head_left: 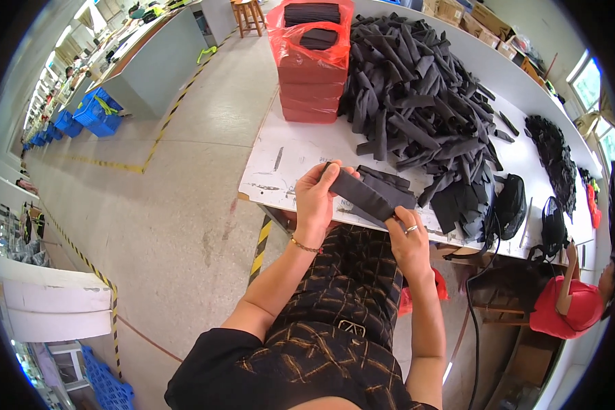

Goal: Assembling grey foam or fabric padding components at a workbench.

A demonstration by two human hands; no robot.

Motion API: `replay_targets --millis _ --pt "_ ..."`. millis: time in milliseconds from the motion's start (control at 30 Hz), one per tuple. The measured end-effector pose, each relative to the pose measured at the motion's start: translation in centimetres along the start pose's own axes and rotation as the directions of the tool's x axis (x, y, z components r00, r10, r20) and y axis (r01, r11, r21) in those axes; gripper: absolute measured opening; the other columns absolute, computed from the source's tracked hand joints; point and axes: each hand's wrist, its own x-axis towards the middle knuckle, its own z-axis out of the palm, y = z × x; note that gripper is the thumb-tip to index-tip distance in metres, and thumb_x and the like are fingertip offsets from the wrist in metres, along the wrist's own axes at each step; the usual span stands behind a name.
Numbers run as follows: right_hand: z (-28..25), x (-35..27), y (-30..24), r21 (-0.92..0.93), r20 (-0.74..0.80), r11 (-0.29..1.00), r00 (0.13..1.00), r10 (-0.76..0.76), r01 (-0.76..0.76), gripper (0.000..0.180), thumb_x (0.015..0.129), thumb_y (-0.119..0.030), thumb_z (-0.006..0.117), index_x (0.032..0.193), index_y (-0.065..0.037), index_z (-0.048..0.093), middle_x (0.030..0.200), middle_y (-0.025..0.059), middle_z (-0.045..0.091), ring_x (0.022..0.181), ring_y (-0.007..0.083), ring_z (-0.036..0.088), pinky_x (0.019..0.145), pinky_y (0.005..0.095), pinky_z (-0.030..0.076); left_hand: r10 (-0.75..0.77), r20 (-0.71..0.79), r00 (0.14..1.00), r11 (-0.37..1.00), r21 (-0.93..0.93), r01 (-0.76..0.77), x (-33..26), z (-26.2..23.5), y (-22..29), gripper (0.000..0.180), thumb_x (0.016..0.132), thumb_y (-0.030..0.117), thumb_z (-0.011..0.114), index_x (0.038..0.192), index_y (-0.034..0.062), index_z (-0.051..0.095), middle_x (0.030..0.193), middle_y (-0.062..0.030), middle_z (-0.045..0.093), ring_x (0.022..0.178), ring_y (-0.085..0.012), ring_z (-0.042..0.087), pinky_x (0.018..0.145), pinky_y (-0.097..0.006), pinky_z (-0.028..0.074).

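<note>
One dark fabric strip [363, 193] is spanning two bare hands above the near edge of a white bench [270, 171], and I am following it from afar through the head view. The left hand [314, 195] is pinching the far-left end, thumb laid on top and fingers tucked beneath; the right hand [410, 236] is gripping the opposite end with bent fingers, though I am not seeing all of that hold.

As I am judging it, slippage is posing the chief risk: the left thumb is covering only a small patch, so a sideways tug could be freeing that end and letting the strip twist or crease. Matching loose pieces [393, 183] are lying just behind it, and their like colour could be causing a mix-up or a double pick-up. The heap [417, 82] beyond, leaning against a red bag [311, 96] of bundles, could be spilling forward if someone were bumping it.

The strip's long axis is slanting from far left to near right, the right-hand end sitting closer to the wearer's body. Its broad face is tilting toward the camera; I am not making out which end is leading.
</note>
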Motion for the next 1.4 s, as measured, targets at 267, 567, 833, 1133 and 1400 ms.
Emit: replay_targets --millis 267,567,833,1133,1400 --pt "2.1 0.5 -0.2 0.554 -0.045 0.694 0.816 0.576 -0.459 0.014 0.082 -0.007 0.071 0.085 0.002 0.06 0.096 0.0055 0.055 0.082 0.0156 0.052 0.071 0.0248 0.041 0.12 -0.004 0.993 0.992 0.051 -0.12 0.0 0.2 -0.5 0.019 0.093 0.012 0.062 0.101 -0.0042 0.061 0.089 -0.0175 0.068 0.081 -0.027 0.067 0.075 -0.036 0.056" --pt "2.6 1.8 0.8 0.822 0.099 0.302 0.643 0.759 -0.483 0.018 0.093 -0.015 0.062 0.097 0.003 0.064 0.092 0.0028 0.061 0.079 0.0074 0.052 0.071 0.0236 0.045 0.111 -0.013 0.994 0.993 0.052 -0.11 -0.3 0.6 -1.6 0.017 0.093 0.011 0.06 0.102 -0.0042 0.06 0.09 -0.0181 0.067 0.082 -0.0284 0.067 0.078 -0.037 0.055" --pt "5.2 0.1 0.8 0.637 0.056 0.444 0.613 0.788 -0.63 0.019 0.091 -0.015 0.065 0.087 0.004 0.066 0.068 -0.0029 0.057 0.061 0.0041 0.046 0.053 0.0222 0.04 0.141 -0.247 0.959 0.987 -0.039 -0.155 -0.3 0.2 -3.6 0.02 0.095 0.012 0.057 0.1 -0.0077 0.058 0.091 -0.0186 0.065 0.082 -0.0291 0.066 0.078 -0.038 0.056" --pt "4.6 -1.1 2.7 0.765 0.145 0.24 0.522 0.841 -0.598 0.021 0.093 -0.017 0.063 0.087 0.004 0.066 0.071 -0.0008 0.058 0.061 0.0059 0.051 0.052 0.023 0.047 -0.064 -0.214 0.975 0.956 -0.293 -0.001 0.6 -1.4 -1.9 0.026 0.096 0.016 0.057 0.109 -0.0059 0.059 0.095 -0.0131 0.066 0.083 -0.0252 0.067 0.079 -0.037 0.056" --pt "2.1 -1.0 2.5 0.864 0.434 -0.213 0.463 0.773 -0.456 0.039 0.093 -0.012 0.061 0.126 0.004 0.047 0.086 0.0085 0.061 0.077 0.0181 0.066 0.068 0.0275 0.054 -0.04 -0.028 0.999 0.961 0.273 0.046 0.0 -1.5 -2.6 0.027 0.093 0.019 0.062 0.107 -0.0033 0.066 0.09 -0.0086 0.067 0.076 -0.016 0.066 0.062 -0.029 0.059"
